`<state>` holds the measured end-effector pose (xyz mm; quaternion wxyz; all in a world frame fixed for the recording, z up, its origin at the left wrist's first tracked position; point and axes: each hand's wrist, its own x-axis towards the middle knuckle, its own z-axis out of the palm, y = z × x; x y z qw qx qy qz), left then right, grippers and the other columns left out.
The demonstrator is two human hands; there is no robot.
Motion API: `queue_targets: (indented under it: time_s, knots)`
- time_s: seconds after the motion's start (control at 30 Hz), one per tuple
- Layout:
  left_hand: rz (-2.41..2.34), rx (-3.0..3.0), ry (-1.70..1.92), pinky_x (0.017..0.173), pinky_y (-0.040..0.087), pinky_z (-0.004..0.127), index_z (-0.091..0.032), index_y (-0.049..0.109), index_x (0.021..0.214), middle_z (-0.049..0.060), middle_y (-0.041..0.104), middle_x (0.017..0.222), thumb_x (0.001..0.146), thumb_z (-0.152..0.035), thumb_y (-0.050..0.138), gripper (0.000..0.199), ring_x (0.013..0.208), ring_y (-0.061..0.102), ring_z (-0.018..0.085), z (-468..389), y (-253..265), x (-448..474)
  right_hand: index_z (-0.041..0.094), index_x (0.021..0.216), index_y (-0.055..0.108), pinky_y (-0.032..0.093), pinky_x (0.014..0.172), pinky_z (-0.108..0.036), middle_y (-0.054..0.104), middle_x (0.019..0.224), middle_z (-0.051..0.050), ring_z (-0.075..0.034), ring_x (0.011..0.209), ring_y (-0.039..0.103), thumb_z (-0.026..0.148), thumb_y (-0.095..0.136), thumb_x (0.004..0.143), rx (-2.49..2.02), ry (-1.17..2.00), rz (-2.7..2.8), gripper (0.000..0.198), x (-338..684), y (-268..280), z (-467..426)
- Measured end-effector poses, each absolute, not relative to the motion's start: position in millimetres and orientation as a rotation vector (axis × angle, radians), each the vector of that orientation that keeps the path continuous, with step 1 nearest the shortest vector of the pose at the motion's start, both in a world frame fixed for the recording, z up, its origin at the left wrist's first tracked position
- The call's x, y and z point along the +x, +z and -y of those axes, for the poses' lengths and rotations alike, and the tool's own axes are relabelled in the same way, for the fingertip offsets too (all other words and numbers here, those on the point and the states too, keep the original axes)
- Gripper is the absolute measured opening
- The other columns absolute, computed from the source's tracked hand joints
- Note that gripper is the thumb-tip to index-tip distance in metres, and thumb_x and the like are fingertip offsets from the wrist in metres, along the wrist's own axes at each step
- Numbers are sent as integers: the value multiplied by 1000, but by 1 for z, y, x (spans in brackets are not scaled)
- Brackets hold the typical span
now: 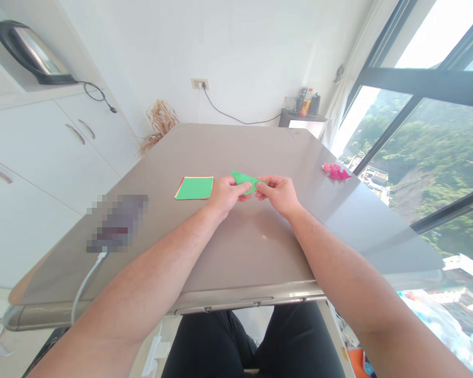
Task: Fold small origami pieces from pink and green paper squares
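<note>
Between my two hands is a folded piece of green paper (pixel 242 178), roughly triangular, held a little above the table. My left hand (pixel 227 195) pinches its left side, thumb on top and fingers curled beneath. On the other side, my right hand (pixel 278 193) grips the right corner between thumb and fingers. Just left of my left hand lies a stack of square paper sheets (pixel 196 188), green on top, with red and pale edges peeking out below.
The grey table (pixel 252 149) carries pink folded paper pieces (pixel 336 171) at its right edge and a blurred-out dark device (pixel 120 223) with a white cable (pixel 85 286) at the left. Bottles (pixel 306 102) stand on a small cabinet by the window. Dried stalks (pixel 160 123) are behind the table.
</note>
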<state>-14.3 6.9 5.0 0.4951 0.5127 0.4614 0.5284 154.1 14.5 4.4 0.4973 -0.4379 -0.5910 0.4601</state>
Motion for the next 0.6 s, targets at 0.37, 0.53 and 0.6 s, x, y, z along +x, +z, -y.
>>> queue_targets:
  time_s: [0.37,0.53,0.6]
  knots:
    - [-1092,1198,1251,62,57,33,-11,73,85,9,75,80,71,-37,79,30,73,73,23,-9,1,-14,23,110,78,54,67,-31,76,81,-1,-15,67,65,21,64,76,-1142,711,1636,37,151,-4,-13]
    - [-1013,1191,1223,66,59,34,-13,74,86,9,76,86,70,-35,80,29,74,72,21,-7,2,-13,26,102,80,56,70,-31,75,93,-3,-16,77,67,20,65,79,-1055,531,1678,28,148,-8,-14]
    - [-998,1188,1212,69,60,35,-13,74,88,8,77,88,70,-34,80,29,74,72,21,-6,2,-13,26,101,80,56,69,-31,74,91,-3,-16,78,67,19,66,78,-1054,508,1676,27,147,-9,-15]
